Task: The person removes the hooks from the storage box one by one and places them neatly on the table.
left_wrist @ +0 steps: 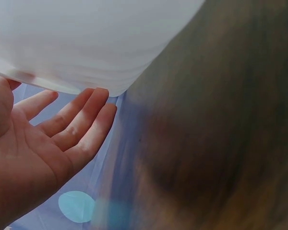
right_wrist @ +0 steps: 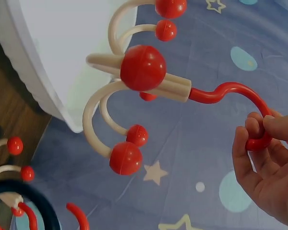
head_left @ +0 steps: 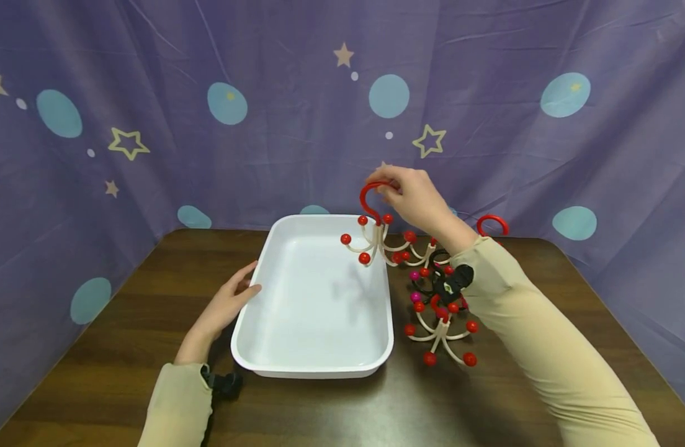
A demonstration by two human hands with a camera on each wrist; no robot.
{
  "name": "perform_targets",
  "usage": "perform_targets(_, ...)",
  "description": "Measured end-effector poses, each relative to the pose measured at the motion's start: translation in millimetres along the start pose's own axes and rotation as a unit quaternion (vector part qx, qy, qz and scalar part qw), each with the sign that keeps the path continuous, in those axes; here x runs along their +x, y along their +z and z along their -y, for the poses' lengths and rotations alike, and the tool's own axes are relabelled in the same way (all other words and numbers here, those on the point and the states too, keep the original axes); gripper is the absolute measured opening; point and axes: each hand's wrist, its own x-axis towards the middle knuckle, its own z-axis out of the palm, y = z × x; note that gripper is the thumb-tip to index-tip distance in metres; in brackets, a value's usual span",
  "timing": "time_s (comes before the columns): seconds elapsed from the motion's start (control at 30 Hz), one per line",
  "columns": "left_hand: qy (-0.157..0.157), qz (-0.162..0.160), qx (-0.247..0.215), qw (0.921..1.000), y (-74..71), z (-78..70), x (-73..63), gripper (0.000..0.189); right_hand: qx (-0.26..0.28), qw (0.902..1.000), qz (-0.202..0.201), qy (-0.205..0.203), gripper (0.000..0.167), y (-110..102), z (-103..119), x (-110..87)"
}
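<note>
My right hand (head_left: 415, 195) pinches the red hook end of a multi-arm hook hanger (head_left: 378, 239). This hanger has cream curved arms tipped with red balls. It hangs upright above the far right part of a white tray (head_left: 320, 310); in the right wrist view its hook (right_wrist: 235, 88) runs between thumb and fingers. My left hand (head_left: 225, 310) holds the tray's left rim, thumb over the edge and fingers outside. In the left wrist view the fingers (left_wrist: 81, 124) lie loosely under the rim. More such hangers lie right of the tray, the nearest being a red-and-cream one (head_left: 442, 332).
A black hanger with pink balls (head_left: 423, 285) lies among the red ones, partly hidden by my right sleeve. Behind it a red hook (head_left: 493, 222) sticks up. The brown wooden table (head_left: 298, 410) ends at a purple curtain (head_left: 298, 143) with stars.
</note>
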Motion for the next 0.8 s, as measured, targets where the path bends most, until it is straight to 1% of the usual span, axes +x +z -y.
perform_targets(0.17, -0.002, 0.0, -0.003, 1.0, 0.3, 0.1, 0.4, 0.06, 0.001, 0.9998, -0.013, 0.014, 0.024, -15, -4, -7.7)
perform_targets(0.37, -0.006, 0.0, 0.005, 1.0, -0.2, -0.2, 0.7, 0.059, -0.014, 0.999, -0.032, 0.027, 0.022, -31, -12, -16.6)
perform_targets(0.6, -0.006, -0.002, 0.002, 1.0, 0.0, -0.4, 0.6, 0.058, -0.024, 0.9972, -0.056, 0.044, 0.02, -47, -24, -26.1)
perform_targets(0.8, -0.005, -0.002, 0.001, 1.0, 0.5, -0.4, -0.3, 0.058, -0.031, 0.9958, -0.066, 0.056, 0.02, -58, -30, -36.0)
